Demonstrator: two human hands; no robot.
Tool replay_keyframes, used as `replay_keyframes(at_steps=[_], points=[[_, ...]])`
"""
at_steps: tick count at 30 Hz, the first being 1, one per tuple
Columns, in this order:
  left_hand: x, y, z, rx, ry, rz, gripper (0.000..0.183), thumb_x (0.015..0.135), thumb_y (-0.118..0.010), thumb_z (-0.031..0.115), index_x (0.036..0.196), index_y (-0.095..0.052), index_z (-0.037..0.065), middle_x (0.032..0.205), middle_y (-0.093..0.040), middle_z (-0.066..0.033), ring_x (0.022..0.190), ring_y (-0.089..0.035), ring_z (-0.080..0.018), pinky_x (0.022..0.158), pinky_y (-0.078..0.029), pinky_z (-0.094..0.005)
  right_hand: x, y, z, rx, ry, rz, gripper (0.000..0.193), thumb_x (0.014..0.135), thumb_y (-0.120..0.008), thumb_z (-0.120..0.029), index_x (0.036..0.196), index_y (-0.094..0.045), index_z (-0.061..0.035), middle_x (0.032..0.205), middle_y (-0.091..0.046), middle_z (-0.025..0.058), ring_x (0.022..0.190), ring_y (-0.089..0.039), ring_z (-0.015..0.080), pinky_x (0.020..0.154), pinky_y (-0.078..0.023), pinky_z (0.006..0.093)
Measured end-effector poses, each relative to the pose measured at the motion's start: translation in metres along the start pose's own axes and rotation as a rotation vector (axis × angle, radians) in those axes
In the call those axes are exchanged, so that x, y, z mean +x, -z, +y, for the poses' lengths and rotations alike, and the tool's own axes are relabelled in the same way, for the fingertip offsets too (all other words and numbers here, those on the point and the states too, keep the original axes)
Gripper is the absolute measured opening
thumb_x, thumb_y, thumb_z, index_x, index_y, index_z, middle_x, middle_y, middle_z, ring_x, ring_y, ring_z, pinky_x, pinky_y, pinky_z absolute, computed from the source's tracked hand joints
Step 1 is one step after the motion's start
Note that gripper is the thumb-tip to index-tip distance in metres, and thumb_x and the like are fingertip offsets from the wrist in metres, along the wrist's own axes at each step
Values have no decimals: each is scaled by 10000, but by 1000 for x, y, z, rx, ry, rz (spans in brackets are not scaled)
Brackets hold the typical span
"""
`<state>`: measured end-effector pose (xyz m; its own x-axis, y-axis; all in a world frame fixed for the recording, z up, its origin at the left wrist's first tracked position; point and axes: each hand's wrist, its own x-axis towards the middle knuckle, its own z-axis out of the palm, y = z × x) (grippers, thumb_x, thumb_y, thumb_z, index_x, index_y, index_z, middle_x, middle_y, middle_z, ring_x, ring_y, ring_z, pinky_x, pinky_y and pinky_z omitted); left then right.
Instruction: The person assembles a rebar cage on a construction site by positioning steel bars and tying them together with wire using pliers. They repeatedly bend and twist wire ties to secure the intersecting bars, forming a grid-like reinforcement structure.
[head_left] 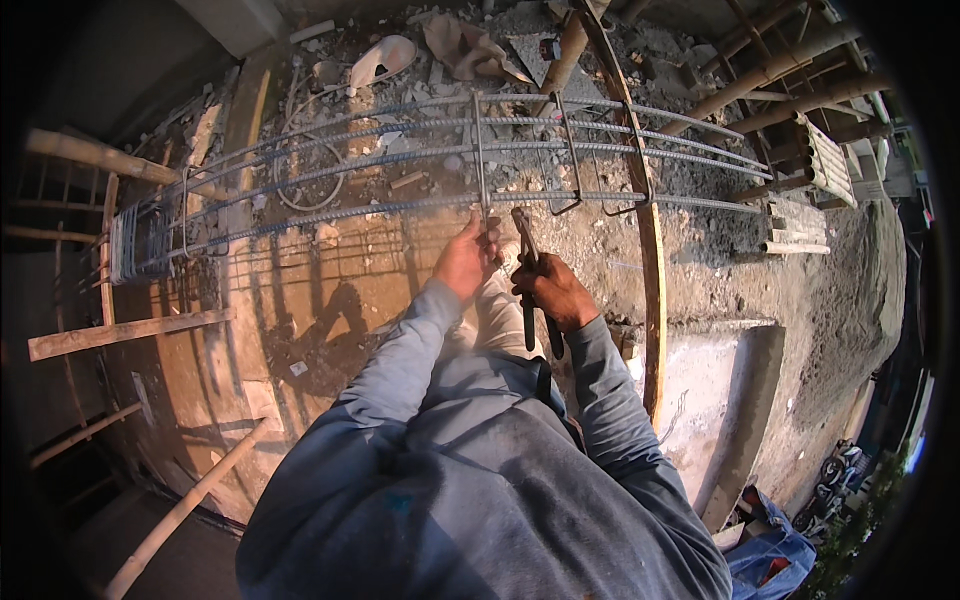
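A long cage of ribbed steel bars (350,203) stretches from left to right in front of me. Several square steel stirrups hang on it, and one stirrup (481,150) stands just ahead of my hands. My left hand (466,256) is closed right below the lower bar, at the foot of that stirrup; whatever its fingertips pinch is too small to make out. In my right hand (560,291) is a pair of dark-handled pincers (529,245). Their jaws point up toward the lower bar, beside my left fingers. I cannot tell whether the jaws touch anything.
A bundle of stirrups (140,240) sits at the cage's left end. An upright wooden plank (652,300) crosses the bars on the right. Bamboo poles (195,505) and a board (130,333) are on the left. Beyond the cage lie rubble and a pale scoop-like container (383,63).
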<state>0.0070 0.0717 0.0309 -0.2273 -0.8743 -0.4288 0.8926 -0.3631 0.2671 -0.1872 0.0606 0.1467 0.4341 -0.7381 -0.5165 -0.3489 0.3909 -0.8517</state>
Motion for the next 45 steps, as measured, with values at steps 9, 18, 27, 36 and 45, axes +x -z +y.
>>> replay_keyframes(at_steps=[9, 18, 27, 36, 45], points=[[-17, -24, 6, 184, -52, 167, 336, 989, -724, 381, 1154, -657, 96, 740, -453, 83, 633, -401, -66, 693, -384, -275, 35, 9, 25, -667, 127, 41, 287, 894, -585, -237, 1018, -619, 20, 958, -649, 284, 962, -656, 472, 829, -517, 512], [-32, -47, -6, 922, -539, 528, 305, 966, -738, 231, 1030, -755, -67, 741, -654, -12, 657, -549, -124, 621, -456, -319, 46, -15, 11, -727, 98, 6, 336, 838, -658, -176, 997, -613, 116, 987, -679, 360, 1002, -676, 505, 830, -549, 528], [-41, -55, -6, 1381, -793, 565, 262, 961, -685, 190, 1049, -738, -51, 840, -710, -252, 721, -693, -322, 696, -514, -386, 47, -29, -12, -872, 142, -21, 332, 876, -633, -222, 971, -665, 94, 988, -695, 352, 980, -692, 501, 858, -557, 536], [-44, -51, -6, 1267, -710, 531, 296, 970, -687, 198, 1109, -742, -57, 920, -747, -232, 830, -736, -286, 755, -545, -364, 53, -71, 43, -489, 174, 280, 241, 930, -583, -99, 1066, -477, 70, 888, -655, 389, 900, -637, 574, 745, -498, 615], [-32, -45, 21, 980, -426, 344, 342, 993, -726, 293, 1152, -731, -10, 850, -695, -9, 749, -601, -120, 696, -507, -321, 76, -91, 79, -130, 421, 302, 198, 942, -563, -34, 1122, -509, 29, 890, -644, 334, 848, -637, 521, 730, -495, 554]])
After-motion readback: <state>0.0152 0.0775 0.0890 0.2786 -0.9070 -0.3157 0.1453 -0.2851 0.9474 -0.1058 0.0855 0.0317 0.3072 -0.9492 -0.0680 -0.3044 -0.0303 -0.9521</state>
